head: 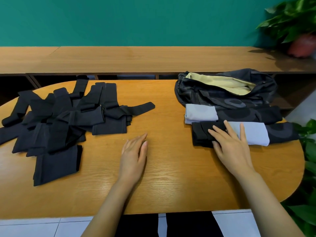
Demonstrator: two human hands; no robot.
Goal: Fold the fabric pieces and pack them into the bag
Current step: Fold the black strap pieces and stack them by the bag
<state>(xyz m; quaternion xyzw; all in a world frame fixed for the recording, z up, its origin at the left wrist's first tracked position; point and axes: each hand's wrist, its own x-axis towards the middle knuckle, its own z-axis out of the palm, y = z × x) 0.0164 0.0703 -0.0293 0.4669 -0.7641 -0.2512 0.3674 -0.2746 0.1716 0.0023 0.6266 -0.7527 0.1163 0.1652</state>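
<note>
A heap of black fabric pieces [56, 117] covers the left of the wooden table [164, 177]. At the back right lies a dark patterned bag [227, 93], unzipped, with pale yellow lining showing. In front of it sit a folded grey piece [200, 113], a second folded grey piece [253, 132] and a folded black piece [200, 134]. My right hand [230, 144] lies flat with spread fingers on the black piece and the edge of the nearer grey one. Flat on the bare table at the centre, my left hand [135, 154] holds nothing.
A long wooden shelf [136, 59] runs behind the table under a teal wall. A potted plant [297, 31] stands at its right end, and more leaves [307, 168] crowd the table's right edge. White floor tiles show below the near edge.
</note>
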